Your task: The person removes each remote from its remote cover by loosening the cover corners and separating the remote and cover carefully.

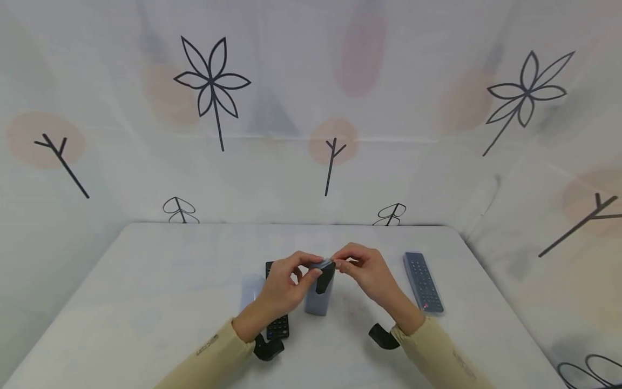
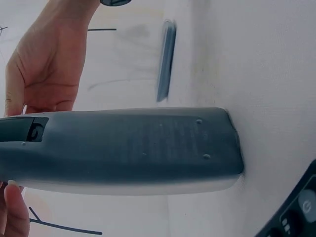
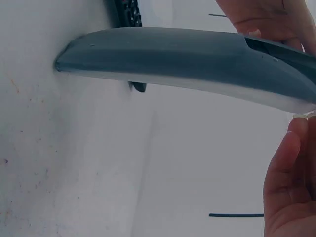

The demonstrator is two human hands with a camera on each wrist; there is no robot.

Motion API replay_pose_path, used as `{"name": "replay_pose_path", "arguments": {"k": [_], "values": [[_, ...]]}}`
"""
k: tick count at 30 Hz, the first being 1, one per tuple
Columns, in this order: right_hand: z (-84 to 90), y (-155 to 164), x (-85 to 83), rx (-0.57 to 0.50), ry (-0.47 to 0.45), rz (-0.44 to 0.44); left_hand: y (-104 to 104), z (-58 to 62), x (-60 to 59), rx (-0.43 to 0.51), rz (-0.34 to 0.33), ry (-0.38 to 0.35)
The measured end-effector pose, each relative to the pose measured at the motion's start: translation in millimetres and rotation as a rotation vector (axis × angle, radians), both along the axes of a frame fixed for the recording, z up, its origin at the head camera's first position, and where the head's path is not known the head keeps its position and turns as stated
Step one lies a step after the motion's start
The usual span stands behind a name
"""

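Observation:
A blue-grey remote control (image 1: 318, 304), apparently in a thin clear cover, is held upright in the middle, its lower end at the table. A black patch (image 1: 323, 280) shows on its upper part; in the left wrist view a dark inset (image 2: 22, 129) lies in its smooth side. My left hand (image 1: 284, 286) grips the upper end between thumb and fingers. From the other side, my right hand (image 1: 366, 270) pinches the top corner with thumb and forefinger. In the right wrist view, the right fingertips (image 3: 298, 121) are right at the pale edge of the remote control (image 3: 163, 54).
Partly beneath my left forearm lies a black remote control (image 1: 278, 327), beside a clear plastic sleeve (image 1: 250, 289). Another blue-grey remote control (image 1: 424, 282) in a clear cover lies at the right on the white table (image 1: 184, 281). A patterned cloth (image 1: 272, 178) hangs behind.

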State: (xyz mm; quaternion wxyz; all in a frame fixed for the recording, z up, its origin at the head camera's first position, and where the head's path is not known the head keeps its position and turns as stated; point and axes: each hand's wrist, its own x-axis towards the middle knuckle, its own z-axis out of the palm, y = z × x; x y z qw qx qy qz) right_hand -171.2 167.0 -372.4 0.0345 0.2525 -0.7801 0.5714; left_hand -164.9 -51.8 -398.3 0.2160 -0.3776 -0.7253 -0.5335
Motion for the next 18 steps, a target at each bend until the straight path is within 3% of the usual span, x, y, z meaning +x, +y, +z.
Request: {"name": "replay_pose_path", "arguments": {"k": [4, 11, 18], "values": [[-0.3, -1.4, 6.5, 0.003, 0.050, -0.059, 3.1, 2.8, 2.0, 0.007, 0.018, -0.003], [-3.7, -7.5, 13.1, -0.092, 0.148, -0.026, 7.8, 19.1, 13.7, 0.021, 0.030, -0.002], [-9.5, -14.8, 11.8, -0.163, 0.088, -0.061, 8.0, 4.8, 6.2, 0.021, 0.037, -0.039]]}}
